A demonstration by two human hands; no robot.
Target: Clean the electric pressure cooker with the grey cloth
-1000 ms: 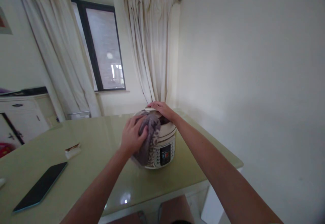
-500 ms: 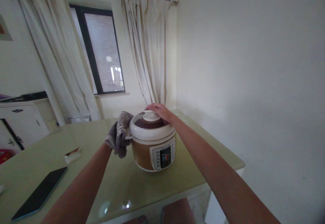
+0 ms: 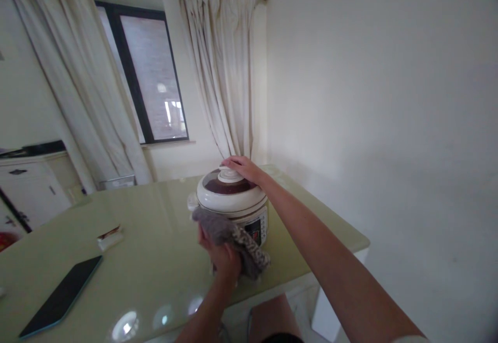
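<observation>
A round electric cooker (image 3: 249, 204) with a white lid and a dark glass centre stands on the pale green table (image 3: 155, 239). My right hand (image 3: 241, 166) rests flat on the lid's knob, fingers laid over it. My left hand (image 3: 221, 254) is closed on a grey patterned cloth (image 3: 237, 239) and presses it against the cooker's front lower side, partly covering the control panel.
A dark phone (image 3: 62, 296) lies near the table's front left. A small wrapped item (image 3: 110, 236) sits behind it. A white cabinet (image 3: 31, 187) stands at the left, curtains and a window behind. A brown stool seat (image 3: 272, 317) shows below the table edge.
My left hand took the cloth from the cooker's front to its left side, then down to the front lower part. The right hand stayed on the lid knob.
</observation>
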